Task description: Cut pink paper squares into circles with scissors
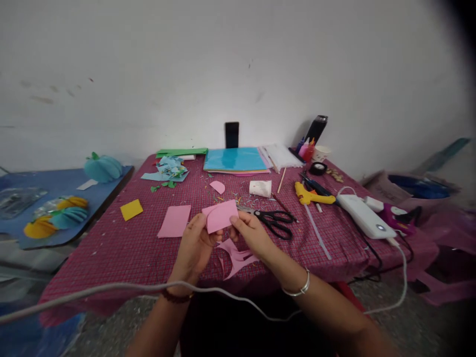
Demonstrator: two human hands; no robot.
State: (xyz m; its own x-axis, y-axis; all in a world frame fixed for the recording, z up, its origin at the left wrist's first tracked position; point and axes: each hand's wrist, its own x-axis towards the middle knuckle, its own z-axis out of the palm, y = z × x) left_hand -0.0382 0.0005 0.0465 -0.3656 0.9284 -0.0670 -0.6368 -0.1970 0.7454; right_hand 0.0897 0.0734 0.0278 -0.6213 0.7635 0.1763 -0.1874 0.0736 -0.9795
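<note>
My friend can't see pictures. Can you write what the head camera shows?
A person's left hand and right hand hold pink paper above a patterned red tablecloth. Pink scraps and black-handled scissors lie close by, with a yellow glue gun farther right.

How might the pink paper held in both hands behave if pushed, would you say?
The pink paper looks thin, so probably light and easily bent. Yet it spans the gap between left hand and right hand almost flat, suggesting slight stiffness.
</note>
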